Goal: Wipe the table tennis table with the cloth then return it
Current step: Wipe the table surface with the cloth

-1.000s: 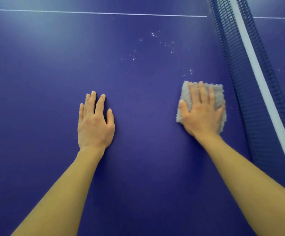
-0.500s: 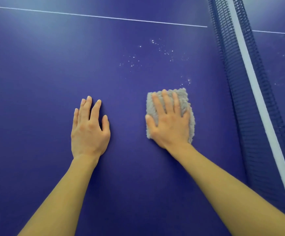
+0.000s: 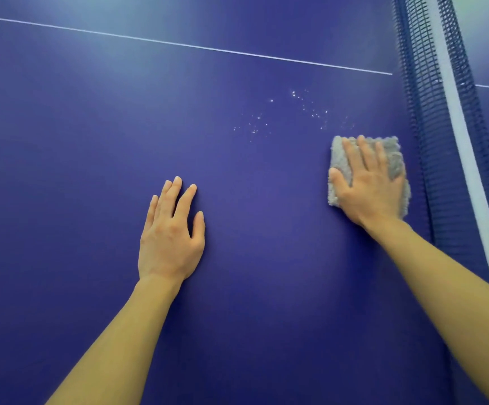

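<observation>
Because the camera looks steeply down, both forearms run off the bottom edge and only part of the blue desk [image 3: 62, 171] shows, with a thin white line [image 3: 179, 43] crossing it at the far side. The left hand [image 3: 170, 235] lies palm down on the bare surface, fingers straight and close together, thumb a little apart, holding nothing. To its right and farther away, small white specks [image 3: 266, 121] are scattered over the desk; what they are cannot be made out. Farther right lies the grey cloth [image 3: 396, 163], flat on the desk just beside the net [image 3: 430, 141], and much of it is covered by the right hand [image 3: 369, 191], which presses on it with straight, slightly spread fingers, so only its fuzzy edges and far right corner show. The net's mesh is blurred toward the top of the view, and its white band [image 3: 465, 159] is cut off at the right edge. Half a second ago the cloth and right hand were near the middle of the desk, close to the left hand; they are now back against the net, just below the specks, which remain unwiped, while the left hand has kept its place.
</observation>
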